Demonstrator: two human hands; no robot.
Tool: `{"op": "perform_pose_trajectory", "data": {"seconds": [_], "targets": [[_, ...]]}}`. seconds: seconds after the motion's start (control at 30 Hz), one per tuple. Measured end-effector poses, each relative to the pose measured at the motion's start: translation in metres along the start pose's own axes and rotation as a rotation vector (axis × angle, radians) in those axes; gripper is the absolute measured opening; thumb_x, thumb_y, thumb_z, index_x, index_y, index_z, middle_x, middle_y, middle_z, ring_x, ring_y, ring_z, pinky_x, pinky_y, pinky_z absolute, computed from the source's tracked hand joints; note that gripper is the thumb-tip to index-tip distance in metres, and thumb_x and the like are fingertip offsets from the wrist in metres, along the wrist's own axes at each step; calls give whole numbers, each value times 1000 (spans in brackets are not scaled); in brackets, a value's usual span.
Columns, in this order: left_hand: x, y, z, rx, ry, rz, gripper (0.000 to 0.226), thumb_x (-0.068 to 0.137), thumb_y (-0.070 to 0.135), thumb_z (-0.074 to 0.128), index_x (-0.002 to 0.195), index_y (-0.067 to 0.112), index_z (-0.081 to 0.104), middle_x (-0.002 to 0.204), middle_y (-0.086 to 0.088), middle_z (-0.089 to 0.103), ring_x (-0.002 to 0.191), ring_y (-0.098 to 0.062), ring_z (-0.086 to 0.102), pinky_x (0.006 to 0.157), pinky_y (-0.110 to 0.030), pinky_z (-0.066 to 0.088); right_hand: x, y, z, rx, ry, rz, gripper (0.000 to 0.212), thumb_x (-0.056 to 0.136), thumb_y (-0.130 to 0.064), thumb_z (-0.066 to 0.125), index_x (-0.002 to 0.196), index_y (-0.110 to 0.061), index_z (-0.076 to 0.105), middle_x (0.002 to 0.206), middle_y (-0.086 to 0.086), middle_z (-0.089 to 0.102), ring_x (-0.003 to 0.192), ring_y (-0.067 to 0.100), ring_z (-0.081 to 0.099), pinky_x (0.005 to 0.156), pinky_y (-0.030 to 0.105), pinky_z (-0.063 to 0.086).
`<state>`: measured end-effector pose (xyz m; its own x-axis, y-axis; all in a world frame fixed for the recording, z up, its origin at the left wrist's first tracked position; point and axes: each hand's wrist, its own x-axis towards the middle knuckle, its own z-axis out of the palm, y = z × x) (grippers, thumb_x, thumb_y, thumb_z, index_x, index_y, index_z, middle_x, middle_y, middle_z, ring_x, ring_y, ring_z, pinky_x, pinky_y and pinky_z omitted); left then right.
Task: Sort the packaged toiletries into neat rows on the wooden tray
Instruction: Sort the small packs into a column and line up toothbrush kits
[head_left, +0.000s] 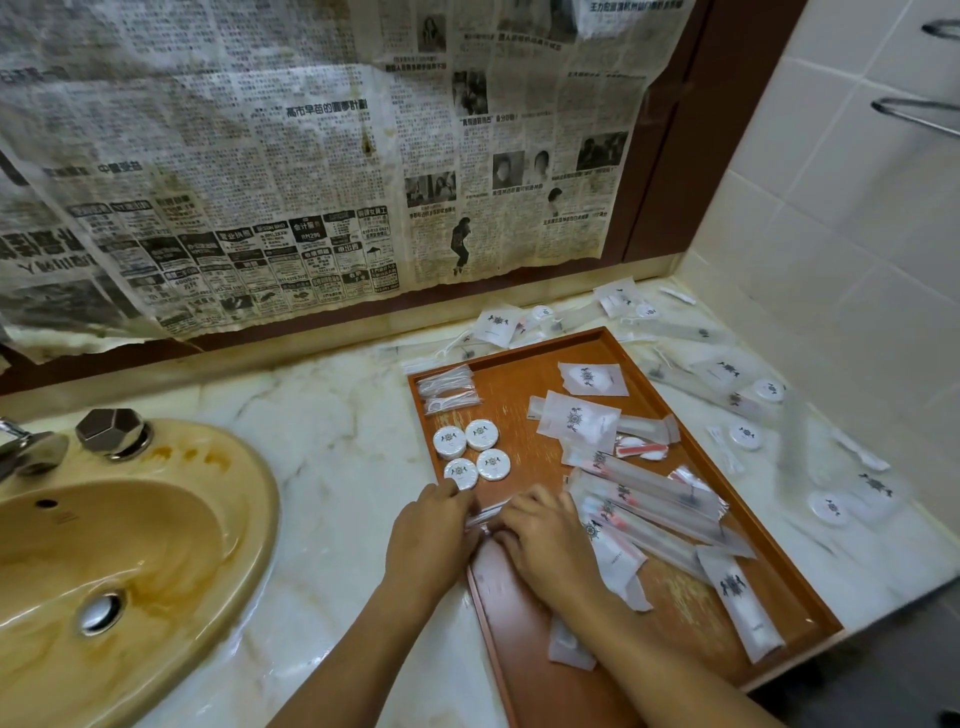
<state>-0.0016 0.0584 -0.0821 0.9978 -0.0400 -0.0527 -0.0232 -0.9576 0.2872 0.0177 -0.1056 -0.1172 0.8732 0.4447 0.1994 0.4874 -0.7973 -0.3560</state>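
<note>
While both hands bend over the near left part of the wooden tray (524, 387), the left hand (431, 535) and right hand (545, 545) meet over a thin clear packet (483, 514), fingers curled down onto it; whether either grip is truly pinched on it I cannot tell. Four round white soaps (471, 454) sit in a two-by-two block just beyond the left hand, with clear floss-pick packets (449, 389) at the far left corner. Frosted sachets (579, 418) and long toothbrush sleeves (654, 499) lie jumbled across the tray's right half. More packets (727, 371) are scattered on the marble tabletop (337, 415) beside the tray. Every package bears a dark compass-like emblem; its small lettering is unreadable. Newspaper (260, 156) in Chinese print covers the wall; one advertisement reads "RM290".
</note>
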Motion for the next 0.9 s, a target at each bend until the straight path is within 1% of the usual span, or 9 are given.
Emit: {"op": "perform_pose_trajectory", "data": {"seconds": [0.13, 0.2, 0.27, 0.37, 0.43, 0.53, 0.67, 0.77, 0.9], "targets": [[0, 3, 1, 12, 14, -22, 20, 92, 37, 56, 108, 26, 62, 111, 5, 59, 100, -18, 55, 71, -30, 45, -7, -2, -6, 78, 34, 29, 20, 87, -36, 51, 91, -31, 70, 95, -16, 61, 97, 13, 53, 81, 31, 33], [0, 4, 1, 27, 19, -23, 21, 93, 35, 54, 111, 26, 61, 114, 5, 59, 101, -18, 54, 72, -29, 46, -13, 0, -12, 107, 77, 69, 11, 87, -30, 61, 93, -31, 70, 99, -16, 59, 100, 12, 52, 82, 30, 31], [-2, 5, 2, 18, 35, -22, 24, 94, 35, 53, 115, 27, 60, 116, 5, 58, 104, -17, 54, 74, -29, 48, -23, 8, -19, 118, 123, 115, 11, 84, -26, 71, 93, -32, 70, 102, -15, 59, 104, 10, 50, 85, 29, 30], [-6, 7, 3, -9, 72, -9, 30, 94, 39, 54, 121, 27, 58, 122, 6, 56, 110, -16, 51, 78, -27, 49, -36, 25, -33, 86, 155, 173, 15, 83, -26, 74, 96, -33, 71, 106, -15, 59, 108, 9, 48, 90, 27, 25], [-6, 7, 5, -12, 85, 11, 36, 90, 41, 60, 124, 28, 58, 123, 7, 55, 114, -16, 50, 81, -26, 49, -39, 38, -41, 67, 174, 213, 18, 82, -22, 75, 96, -33, 72, 105, -15, 60, 107, 8, 47, 89, 29, 25], [-2, 9, 8, 18, 71, 50, 41, 82, 45, 68, 120, 29, 60, 120, 5, 56, 111, -19, 51, 82, -29, 50, -37, 57, -55, 64, 207, 293, 23, 79, -17, 78, 95, -33, 72, 104, -15, 61, 108, 10, 48, 88, 33, 27], [3, 13, 9, 84, 75, 47, 34, 81, 40, 71, 112, 29, 63, 115, 2, 59, 104, -21, 54, 78, -31, 49, -36, 83, -76, 15, 214, 384, 17, 85, -21, 73, 98, -30, 72, 107, -13, 61, 110, 13, 48, 89, 31, 22], [6, 13, 9, 89, 95, 21, 28, 78, 34, 75, 104, 28, 67, 106, 1, 62, 97, -22, 57, 72, -31, 49, -34, 107, -88, -44, 223, 446, 19, 85, -17, 72, 102, -26, 73, 107, -6, 66, 104, 18, 52, 84, 33, 27], [9, 18, 10, 94, 84, 26, 33, 70, 35, 80, 100, 27, 68, 98, 1, 61, 91, -22, 58, 68, -32, 49, -35, 138, -101, -118, 240, 521, 15, 86, -20, 72, 101, -23, 75, 96, -1, 72, 94, 22, 56, 80, 38, 35]]}}
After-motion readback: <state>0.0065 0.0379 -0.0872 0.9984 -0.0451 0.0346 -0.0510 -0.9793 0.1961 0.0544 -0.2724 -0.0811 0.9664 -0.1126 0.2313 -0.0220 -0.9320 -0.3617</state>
